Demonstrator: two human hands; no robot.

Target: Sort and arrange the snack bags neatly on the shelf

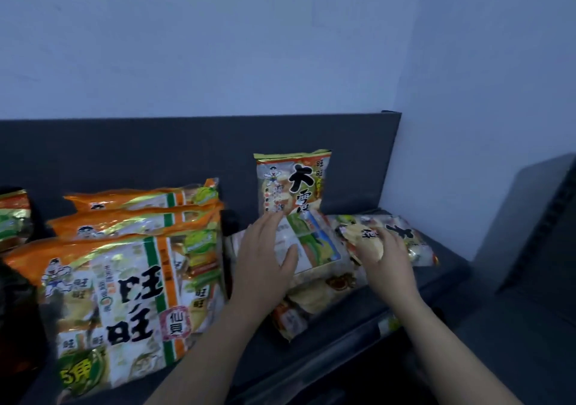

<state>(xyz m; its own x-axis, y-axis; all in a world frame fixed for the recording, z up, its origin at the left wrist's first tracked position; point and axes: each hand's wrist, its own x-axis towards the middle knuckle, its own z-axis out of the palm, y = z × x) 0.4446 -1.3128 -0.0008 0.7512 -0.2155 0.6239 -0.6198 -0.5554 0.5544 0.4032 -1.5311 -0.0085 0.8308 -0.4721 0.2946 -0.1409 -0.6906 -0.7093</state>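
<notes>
Nearest, the left hand point(265, 258), fingers spread, presses the flat bag point(314, 242) just before the upright bag point(293, 183), while the right hand point(385, 256) curls round the small bag point(402, 233) to its right; both are probably best stood squarely beside it.

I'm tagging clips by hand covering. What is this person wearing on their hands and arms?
Nothing visible: the left hand and right hand are bare, without gloves, rings or a watch, and both forearms are bare to the frame's edge, no sleeve showing.
</notes>
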